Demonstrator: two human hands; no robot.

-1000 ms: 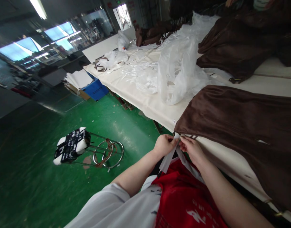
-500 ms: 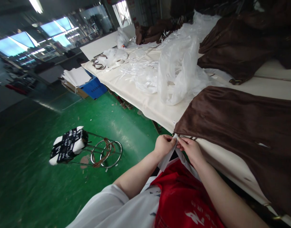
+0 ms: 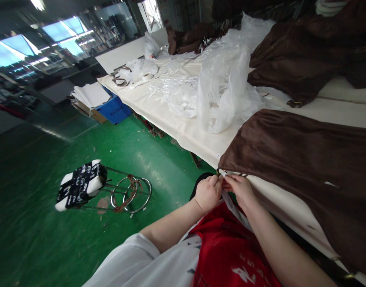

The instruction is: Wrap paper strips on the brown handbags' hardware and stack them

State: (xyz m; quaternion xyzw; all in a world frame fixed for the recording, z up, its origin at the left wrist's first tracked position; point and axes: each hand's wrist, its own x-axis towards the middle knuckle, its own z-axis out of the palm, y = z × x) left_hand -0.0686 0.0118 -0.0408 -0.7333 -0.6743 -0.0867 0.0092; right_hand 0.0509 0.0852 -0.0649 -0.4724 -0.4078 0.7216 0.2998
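Note:
A dark brown piece of fabric (image 3: 293, 147) lies along the table edge, its near left corner beside my hands. A small brass-coloured metal part, perhaps a zip pull (image 3: 218, 172), shows at that corner. My left hand (image 3: 209, 193) is closed just below it, fingers curled, pressing against the end of a thin white strip (image 3: 230, 202). Opposite it, my right hand (image 3: 239, 188) pinches the same strip between thumb and fingertips. The strip hangs down over a red apron (image 3: 231, 243). My fingers hide most of where strip and metal part meet.
Crumpled clear plastic bags (image 3: 221, 91) lie on the cream-covered table (image 3: 189, 137). More brown fabric (image 3: 293, 59) is heaped behind. A stool (image 3: 81, 185) lies tipped over on the green floor at left. A blue box (image 3: 114, 109) stands by the table's far end.
My left hand has turned over, its back now facing up, and closed over the strip's upper end. Less of the strip shows below it. The view has shifted slightly right.

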